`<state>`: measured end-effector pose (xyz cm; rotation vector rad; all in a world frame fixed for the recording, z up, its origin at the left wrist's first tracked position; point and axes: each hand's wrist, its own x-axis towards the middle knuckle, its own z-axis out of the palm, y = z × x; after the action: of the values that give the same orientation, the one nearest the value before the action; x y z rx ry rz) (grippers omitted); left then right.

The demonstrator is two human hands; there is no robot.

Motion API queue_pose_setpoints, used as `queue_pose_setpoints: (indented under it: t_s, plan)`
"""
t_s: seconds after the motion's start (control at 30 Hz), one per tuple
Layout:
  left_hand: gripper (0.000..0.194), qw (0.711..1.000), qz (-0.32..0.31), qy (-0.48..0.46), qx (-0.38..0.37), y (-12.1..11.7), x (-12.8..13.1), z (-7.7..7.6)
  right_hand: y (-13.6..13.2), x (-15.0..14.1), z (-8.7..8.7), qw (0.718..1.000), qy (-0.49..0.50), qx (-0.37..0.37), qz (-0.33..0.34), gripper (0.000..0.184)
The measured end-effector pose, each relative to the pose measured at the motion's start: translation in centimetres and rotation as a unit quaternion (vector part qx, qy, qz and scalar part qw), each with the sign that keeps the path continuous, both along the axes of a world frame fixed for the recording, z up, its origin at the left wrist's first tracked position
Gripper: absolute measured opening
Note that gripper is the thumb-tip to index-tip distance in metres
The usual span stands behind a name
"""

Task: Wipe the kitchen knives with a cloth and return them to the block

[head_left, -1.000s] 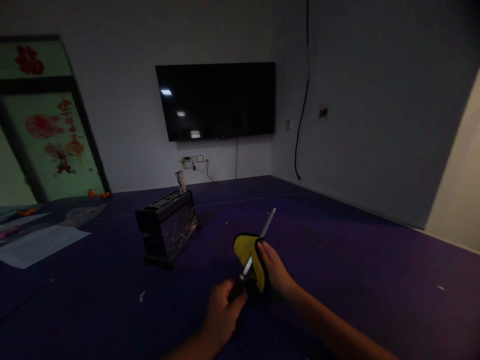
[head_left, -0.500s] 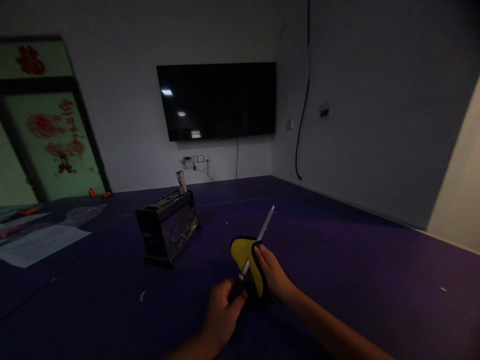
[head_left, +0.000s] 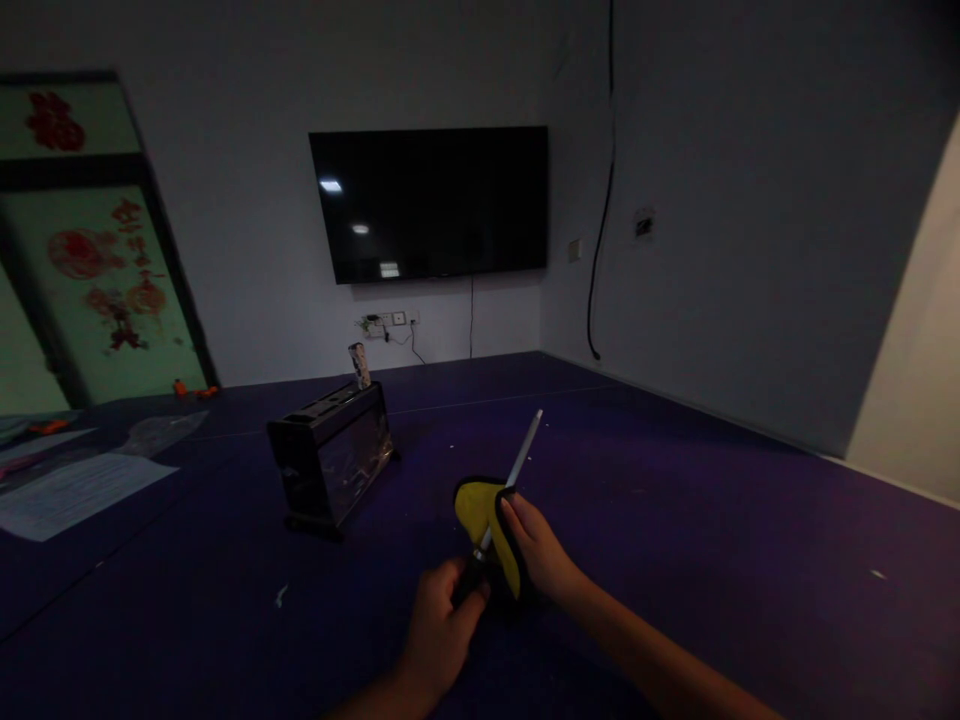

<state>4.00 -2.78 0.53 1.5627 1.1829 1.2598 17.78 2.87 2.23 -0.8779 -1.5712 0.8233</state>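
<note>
My left hand [head_left: 442, 625] is closed around the black handle of a sharpening steel [head_left: 525, 448], a slim silver rod that points up and away to the right. My right hand [head_left: 546, 550] pinches a yellow cloth with a black edge [head_left: 474, 505], folded around the lower half of the rod. The rod's upper part sticks out bare beyond the cloth. Left of my hands, a black knife block [head_left: 330, 465] with see-through sides stands upright on the purple surface. One handle with a mottled pattern [head_left: 361, 366] rises from its top.
Printed paper [head_left: 82, 490] and a clear plastic bag [head_left: 165, 432] lie at the far left. Small orange items [head_left: 196, 390] sit near the door. White scraps [head_left: 280, 596] dot the purple surface [head_left: 675, 560]. A black cable [head_left: 600, 260] hangs along the right wall.
The whole view has shifted very slightly. Both hands keep their grips, and the cloth stays at nearly the same place on the rod.
</note>
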Motion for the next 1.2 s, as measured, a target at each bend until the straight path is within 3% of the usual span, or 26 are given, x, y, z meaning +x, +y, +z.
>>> queue_pose_setpoints:
  t_s: [1.2]
  plan:
    - [0.022,1.000,0.009,-0.009,0.008,-0.15,0.15,0.60,-0.26,-0.14,-0.08,0.994,-0.101,0.050,-0.005,0.039]
